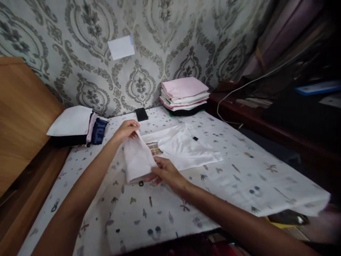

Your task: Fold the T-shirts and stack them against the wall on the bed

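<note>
A white shirt (178, 147) lies on the patterned sheet, its left end folded over toward the middle. A small plaid patch (154, 148) shows beside the folded edge. My left hand (128, 130) pinches the far corner of the folded part, slightly raised. My right hand (163, 171) grips the near part of the same folded edge, with its fingers closed round the cloth. At the shirt's narrower right end is a small dark label (195, 138).
A tall stack of folded clothes (185, 89) stands against the wall, and a smaller pile (71, 122) is at the left. Between them lies a black flat object (141, 114). A white cable (226, 96) hangs at the right beside the sheet's edge.
</note>
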The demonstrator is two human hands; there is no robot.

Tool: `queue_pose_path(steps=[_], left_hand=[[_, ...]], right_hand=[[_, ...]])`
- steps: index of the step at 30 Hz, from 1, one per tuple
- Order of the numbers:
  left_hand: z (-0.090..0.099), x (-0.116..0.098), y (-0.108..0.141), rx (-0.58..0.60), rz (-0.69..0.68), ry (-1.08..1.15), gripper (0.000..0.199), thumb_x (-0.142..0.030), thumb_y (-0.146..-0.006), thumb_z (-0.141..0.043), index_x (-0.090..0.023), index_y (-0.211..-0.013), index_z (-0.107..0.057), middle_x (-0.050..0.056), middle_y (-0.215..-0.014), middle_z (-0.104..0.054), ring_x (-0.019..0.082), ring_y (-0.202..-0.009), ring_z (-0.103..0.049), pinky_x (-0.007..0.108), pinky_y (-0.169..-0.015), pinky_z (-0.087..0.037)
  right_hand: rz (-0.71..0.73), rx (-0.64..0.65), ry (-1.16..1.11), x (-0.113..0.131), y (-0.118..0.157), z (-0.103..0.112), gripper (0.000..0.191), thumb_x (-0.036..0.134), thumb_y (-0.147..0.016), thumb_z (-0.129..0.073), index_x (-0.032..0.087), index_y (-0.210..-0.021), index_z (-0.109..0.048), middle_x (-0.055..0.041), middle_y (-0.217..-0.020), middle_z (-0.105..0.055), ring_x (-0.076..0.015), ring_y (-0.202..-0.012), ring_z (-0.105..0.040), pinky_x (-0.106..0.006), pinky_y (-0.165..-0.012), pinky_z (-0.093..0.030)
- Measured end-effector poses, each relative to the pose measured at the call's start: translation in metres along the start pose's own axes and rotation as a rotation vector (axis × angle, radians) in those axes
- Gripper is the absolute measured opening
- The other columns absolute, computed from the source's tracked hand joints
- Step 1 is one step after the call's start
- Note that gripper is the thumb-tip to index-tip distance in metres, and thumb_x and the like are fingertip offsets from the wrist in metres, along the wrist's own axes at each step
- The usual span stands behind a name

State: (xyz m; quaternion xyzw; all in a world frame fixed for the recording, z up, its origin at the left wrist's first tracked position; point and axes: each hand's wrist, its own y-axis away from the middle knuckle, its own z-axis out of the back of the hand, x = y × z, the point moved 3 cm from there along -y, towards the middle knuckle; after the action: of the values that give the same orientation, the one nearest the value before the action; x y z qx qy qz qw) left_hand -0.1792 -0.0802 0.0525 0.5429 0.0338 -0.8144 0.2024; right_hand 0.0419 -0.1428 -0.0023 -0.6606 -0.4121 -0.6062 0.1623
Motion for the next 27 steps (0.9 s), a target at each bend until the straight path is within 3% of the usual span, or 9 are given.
queue_pose_path(steps=[4,7,14,20,24,27], left_hand=[[-0.061,0.013,-0.022,0.094,0.068,-0.032,0.016,-0.021,-0.074,-0.075,-0.014,-0.075,-0.061,-0.003,-0.051,-0.056,0.011,-0.046,-0.057,0.023,-0.053,-0.050],[-0.078,0.024,-0.029,0.110,0.089,-0.041,0.015,-0.020,-0.076,-0.071,-0.015,-0.071,-0.059,-0.003,-0.052,-0.056,0.010,-0.047,-0.056,0.024,-0.054,-0.052],[-0.068,0.029,-0.025,0.132,0.041,0.030,0.007,-0.018,-0.078,-0.068,-0.014,-0.083,-0.064,0.001,-0.064,-0.062,0.011,-0.059,-0.062,0.025,-0.063,-0.056],[-0.065,0.036,-0.021,0.107,-0.025,0.099,0.015,-0.016,-0.079,-0.063,-0.012,-0.093,-0.065,0.007,-0.078,-0.069,0.016,-0.071,-0.068,0.030,-0.070,-0.058],[-0.060,0.037,-0.015,0.058,-0.124,0.091,0.031,-0.015,-0.081,-0.061,-0.014,-0.112,-0.063,0.013,-0.106,-0.071,0.021,-0.099,-0.069,0.039,-0.088,-0.057],[-0.054,0.042,0.008,0.024,-0.244,0.015,0.035,-0.016,-0.082,-0.061,-0.017,-0.117,-0.064,0.012,-0.125,-0.068,0.024,-0.121,-0.060,0.045,-0.109,-0.045]], right_hand=[[-0.145,-0.060,-0.081,-0.005,0.015,0.026,0.023,0.012,-0.075,-0.052,0.017,-0.097,-0.056,0.0016,-0.071,-0.065,-0.0162,-0.057,-0.072,-0.019,-0.044,-0.048],[-0.205,0.003,-0.121,-0.004,0.016,0.031,0.028,0.009,-0.077,-0.050,0.017,-0.103,-0.054,-0.0008,-0.074,-0.068,-0.0157,-0.058,-0.072,-0.019,-0.046,-0.050],[-0.199,-0.035,-0.142,0.001,0.017,0.031,0.053,0.003,-0.082,-0.045,0.017,-0.133,-0.045,0.0014,-0.071,-0.067,-0.0149,-0.056,-0.072,-0.019,-0.047,-0.050],[-0.221,-0.006,-0.078,-0.001,0.014,0.033,0.044,0.004,-0.080,-0.045,0.015,-0.122,-0.051,-0.0009,-0.070,-0.069,-0.0149,-0.054,-0.070,-0.020,-0.046,-0.049],[-0.223,0.008,-0.062,-0.005,0.013,0.034,0.038,0.007,-0.081,-0.048,0.016,-0.118,-0.051,-0.0006,-0.068,-0.068,-0.0149,-0.054,-0.070,-0.020,-0.048,-0.049],[-0.233,0.001,0.003,-0.008,0.016,0.040,0.043,0.013,-0.085,-0.049,0.015,-0.127,-0.046,-0.0007,-0.064,-0.068,-0.0156,-0.051,-0.068,-0.021,-0.045,-0.046]])
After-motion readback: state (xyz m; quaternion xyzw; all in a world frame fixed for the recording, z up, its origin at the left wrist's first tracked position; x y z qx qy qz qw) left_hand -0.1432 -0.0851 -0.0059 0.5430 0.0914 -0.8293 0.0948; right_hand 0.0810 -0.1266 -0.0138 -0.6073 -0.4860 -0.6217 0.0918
